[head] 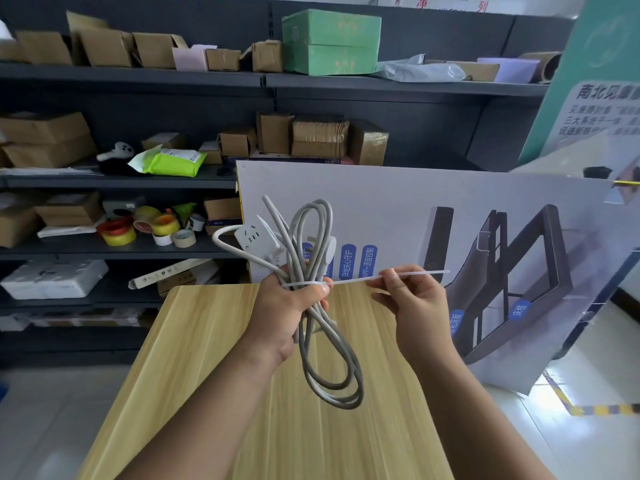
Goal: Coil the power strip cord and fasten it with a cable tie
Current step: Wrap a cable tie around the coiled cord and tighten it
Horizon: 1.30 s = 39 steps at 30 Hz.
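My left hand (289,313) grips the middle of a coiled grey power strip cord (332,368), held up above the wooden table (214,375). Loops stick out above and hang below my fist. The white socket block (254,239) and the white plug (327,252) sit at the top of the bundle. A white cable tie (349,281) is wrapped around the bundle just above my left thumb. Its long tail runs to the right, pinched between the fingers of my right hand (414,303), and its tip pokes past them.
Dark shelves behind the table hold cardboard boxes (318,138), tape rolls (138,226) and a green box (330,41). A large printed board (450,209) leans against the table's far right side. White tiled floor with striped tape lies to the right.
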Motion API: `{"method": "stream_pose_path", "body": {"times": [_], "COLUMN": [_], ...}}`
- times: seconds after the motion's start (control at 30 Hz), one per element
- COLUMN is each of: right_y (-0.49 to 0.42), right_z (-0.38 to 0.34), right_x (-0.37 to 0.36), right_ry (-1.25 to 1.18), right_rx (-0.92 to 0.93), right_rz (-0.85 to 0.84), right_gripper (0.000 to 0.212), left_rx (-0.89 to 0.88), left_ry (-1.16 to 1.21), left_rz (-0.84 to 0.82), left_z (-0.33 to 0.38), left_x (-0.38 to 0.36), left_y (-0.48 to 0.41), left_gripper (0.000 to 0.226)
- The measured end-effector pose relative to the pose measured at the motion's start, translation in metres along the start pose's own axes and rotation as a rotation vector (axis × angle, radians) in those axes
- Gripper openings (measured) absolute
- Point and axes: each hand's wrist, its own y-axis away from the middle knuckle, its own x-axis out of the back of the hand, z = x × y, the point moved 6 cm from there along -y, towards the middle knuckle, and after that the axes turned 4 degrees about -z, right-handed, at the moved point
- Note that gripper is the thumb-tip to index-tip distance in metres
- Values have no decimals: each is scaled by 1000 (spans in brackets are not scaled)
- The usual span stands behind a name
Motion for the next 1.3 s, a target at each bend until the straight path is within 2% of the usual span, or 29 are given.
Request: {"method": "stream_pose_path", "body": {"times": [0.2, 0.37, 0.53, 0.67, 0.77, 0.83, 0.93, 1.0, 1.07, 1.13, 1.23, 1.3], "right_y": [-3, -10, -15, -19, -20, -16, -1, 4, 3, 10, 29, 36], "right_z": [9, 15, 18, 17, 21, 33, 53, 64, 73, 88, 110, 109], "right_x": [9, 19, 25, 22, 9, -3, -21, -21, -12, -2, -11, -23], "right_ry": [-186, -305, -282, -314, -280, -82, 261, 276, 142, -165, -629, -823], "right_rx": [-130, -182, -177, -142, -153, -162, -116, -171, -289, -497, -701, -685], "right_rz": [24, 56, 69, 38, -96, -278, -625, -691, -630, -569, -613, -663], "right_gripper": [16, 15, 14, 17, 24, 43, 52, 53, 59, 75, 79, 74], "left_rx": [75, 150, 101, 26, 13, 61, 103, 91, 87, 77, 67, 69], "left_ry": [117, 277, 224, 80, 79, 202, 345, 372, 464, 593, 688, 684], "left_rz": [-19, -136, -151, -137, -166, -172, -117, -64, -28, -1, 34, 2], "left_z": [0, -2, 0, 3, 8, 5, -5, -10, -15, -18, -23, -27], "left_x": [-3, -12, -15, -15, -15, -16, -18, -17, -15, -10, -1, 2], "left_y": [-1, 2, 0, -4, -9, -12, -15, -15, -15, -18, -25, -27], "left_gripper": [18, 23, 23, 17, 14, 22, 45, 46, 38, 39, 58, 75]}}
